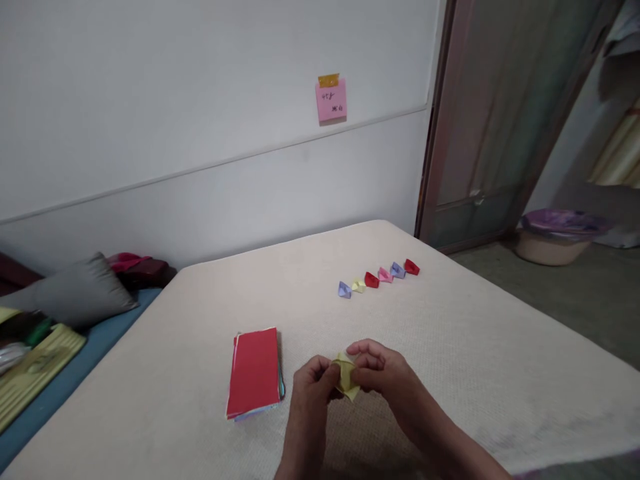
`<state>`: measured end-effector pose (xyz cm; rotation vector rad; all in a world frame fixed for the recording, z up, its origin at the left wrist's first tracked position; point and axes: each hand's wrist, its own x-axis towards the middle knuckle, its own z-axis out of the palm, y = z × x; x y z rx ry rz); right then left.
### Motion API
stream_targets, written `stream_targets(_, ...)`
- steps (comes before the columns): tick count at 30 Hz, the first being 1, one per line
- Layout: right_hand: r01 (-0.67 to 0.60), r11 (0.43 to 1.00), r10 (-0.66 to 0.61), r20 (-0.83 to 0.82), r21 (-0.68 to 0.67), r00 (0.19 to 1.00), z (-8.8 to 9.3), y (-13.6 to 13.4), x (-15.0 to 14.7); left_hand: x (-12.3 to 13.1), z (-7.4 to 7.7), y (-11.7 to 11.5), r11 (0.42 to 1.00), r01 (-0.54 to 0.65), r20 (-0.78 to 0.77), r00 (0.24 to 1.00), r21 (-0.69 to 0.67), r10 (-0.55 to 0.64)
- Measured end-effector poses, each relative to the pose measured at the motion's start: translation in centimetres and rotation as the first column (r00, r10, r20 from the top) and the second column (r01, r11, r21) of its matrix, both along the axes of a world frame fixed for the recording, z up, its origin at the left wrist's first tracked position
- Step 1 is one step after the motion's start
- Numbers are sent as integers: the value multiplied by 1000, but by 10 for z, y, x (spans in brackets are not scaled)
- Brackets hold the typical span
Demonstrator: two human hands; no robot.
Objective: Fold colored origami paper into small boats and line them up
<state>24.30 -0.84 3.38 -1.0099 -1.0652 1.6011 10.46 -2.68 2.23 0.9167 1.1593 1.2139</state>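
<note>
A small, partly folded piece of yellow paper (346,379) is pinched between both my hands just above the beige table (450,347). My left hand (311,383) grips its left side with closed fingers. My right hand (381,372) pinches its right side and top. To the left of my hands lies a stack of coloured paper sheets (253,373) with a red sheet on top. Farther back, a row of several small folded paper shapes (379,276) in purple, yellow, red and pink runs diagonally across the table.
A pink note (331,99) is taped to the white wall. A grey cushion (83,291) and fabrics lie on a blue surface at the left. A door (495,120) stands at the right, with a basin (555,235) on the floor beyond.
</note>
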Motion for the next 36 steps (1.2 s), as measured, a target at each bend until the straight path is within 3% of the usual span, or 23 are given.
stream_targets(5,-34,999,34,25,15,999,-6,1,-2,3,4,-2,1000,-12,68,998,-22,14)
stream_targets(11,15,1000,-16,54,16,998,-2,0,-2,3,-2,-1,997,53,419,908,-63,-22)
stream_targets(15,-6,999,2,79,45,997,-4,1,-2,3,-5,1,995,88,484,873,-49,-54)
stream_targets(18,22,993,-39,145,115,989,-11,2,-3,5,-8,0,997,43,413,910,-58,-15)
stream_targets(23,86,971,-142,252,223,957,-19,3,-3,9,-7,0,994,-83,153,984,-71,93)
stream_targets(28,71,991,-91,184,109,979,-13,9,5,8,13,-4,999,13,256,967,-47,0)
stream_targets(30,55,996,-66,171,70,983,-10,11,7,6,17,-5,996,47,225,974,-73,-30)
stream_targets(36,-11,998,0,178,59,984,-10,11,4,0,3,-2,986,-15,-30,999,-163,10)
